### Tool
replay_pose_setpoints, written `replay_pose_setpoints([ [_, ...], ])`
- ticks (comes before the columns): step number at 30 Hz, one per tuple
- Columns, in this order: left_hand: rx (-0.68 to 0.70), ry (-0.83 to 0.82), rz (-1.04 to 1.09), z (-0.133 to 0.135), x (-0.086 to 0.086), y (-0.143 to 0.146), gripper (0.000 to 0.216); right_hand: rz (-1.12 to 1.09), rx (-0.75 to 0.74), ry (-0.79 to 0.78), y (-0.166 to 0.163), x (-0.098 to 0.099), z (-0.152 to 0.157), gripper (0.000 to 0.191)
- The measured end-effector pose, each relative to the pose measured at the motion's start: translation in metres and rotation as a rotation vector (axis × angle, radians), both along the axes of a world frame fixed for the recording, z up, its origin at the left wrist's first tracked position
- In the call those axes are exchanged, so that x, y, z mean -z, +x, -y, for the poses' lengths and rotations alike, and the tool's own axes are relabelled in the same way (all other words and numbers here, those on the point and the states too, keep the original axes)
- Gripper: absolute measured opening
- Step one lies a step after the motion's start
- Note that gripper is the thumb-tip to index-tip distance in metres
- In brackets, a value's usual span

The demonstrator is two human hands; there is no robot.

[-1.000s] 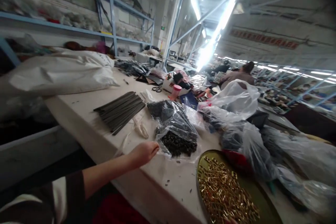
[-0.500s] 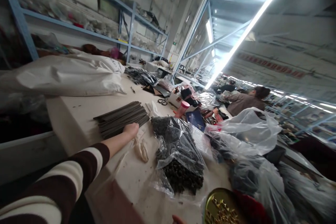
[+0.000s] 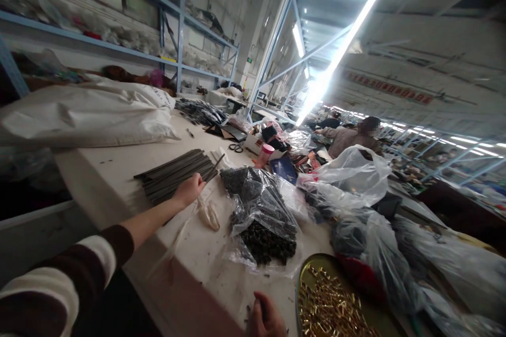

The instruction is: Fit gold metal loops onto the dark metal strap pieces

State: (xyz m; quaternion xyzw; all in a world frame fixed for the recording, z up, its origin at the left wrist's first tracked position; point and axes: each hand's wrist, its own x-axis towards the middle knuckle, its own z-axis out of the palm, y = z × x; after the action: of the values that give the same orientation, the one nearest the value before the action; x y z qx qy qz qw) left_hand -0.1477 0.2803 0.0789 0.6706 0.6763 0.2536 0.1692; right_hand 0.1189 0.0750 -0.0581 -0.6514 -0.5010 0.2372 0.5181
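Head view: left hand (image 3: 188, 190) fingers gripped a strip (image 3: 216, 163) at the stack (image 3: 169, 174); right hand (image 3: 265, 317) fingers curled, hold unclear, tray (image 3: 301, 275) just beside them.

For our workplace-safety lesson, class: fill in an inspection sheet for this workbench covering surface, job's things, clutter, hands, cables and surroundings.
Surface: pale worktable, crowded along its far side.
Job's things: stack of dark strips; gold tray of brass pieces.
Clutter: clear bag of black parts, white sack, scissors, pink cup, more plastic bags.
Hands: left hand on the strips' near end; right hand beside the tray, grip unclear.
Cables: nothing seen.
Surroundings: blue shelving; a person farther along.
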Motion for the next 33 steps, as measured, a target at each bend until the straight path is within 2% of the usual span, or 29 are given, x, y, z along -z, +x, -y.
replay_pose_setpoints([
  [2,0.16,-0.015,0.075,0.036,-0.011,0.026,0.017,-0.13,-0.03,-0.028,0.003,-0.014,0.002,0.035],
  [4,0.371,-0.135,0.164,0.083,-0.013,0.056,0.017,-0.347,-0.061,-0.055,0.009,-0.035,0.008,0.044],
  [6,0.667,-0.502,0.483,0.133,-0.009,0.081,0.014,-0.538,-0.061,-0.024,0.02,-0.058,0.019,0.044],
  [8,0.747,-0.786,0.645,0.174,-0.003,0.099,0.014,-0.627,-0.023,-0.037,0.032,-0.077,0.033,0.029],
  [11,0.713,-1.04,0.737,0.207,0.007,0.118,0.011,-0.76,0.049,-0.125,0.045,-0.088,0.055,0.028],
  [13,0.664,-1.135,0.802,0.214,0.015,0.132,0.011,-0.834,0.053,-0.186,0.047,-0.086,0.067,0.028],
  [16,0.621,-1.187,0.889,0.219,0.027,0.152,0.016,-0.878,0.015,-0.267,0.041,-0.079,0.079,0.027],
  [21,0.549,-1.212,1.026,0.223,0.032,0.168,0.012,-0.863,-0.04,-0.305,0.036,-0.069,0.084,0.036],
  [27,0.515,-1.312,1.196,0.225,0.035,0.168,0.02,-1.282,-0.03,-0.459,0.033,-0.063,0.082,0.028],
  [29,0.531,-1.309,1.23,0.226,0.037,0.168,0.022,-1.344,-0.058,-0.512,0.029,-0.061,0.08,0.026],
  [31,0.546,-1.295,1.226,0.226,0.035,0.169,0.021,-1.266,-0.07,-0.493,0.027,-0.058,0.079,0.025],
  [33,0.536,-1.271,1.179,0.226,0.033,0.171,0.017,-1.007,-0.013,-0.377,0.028,-0.056,0.078,0.024],
])
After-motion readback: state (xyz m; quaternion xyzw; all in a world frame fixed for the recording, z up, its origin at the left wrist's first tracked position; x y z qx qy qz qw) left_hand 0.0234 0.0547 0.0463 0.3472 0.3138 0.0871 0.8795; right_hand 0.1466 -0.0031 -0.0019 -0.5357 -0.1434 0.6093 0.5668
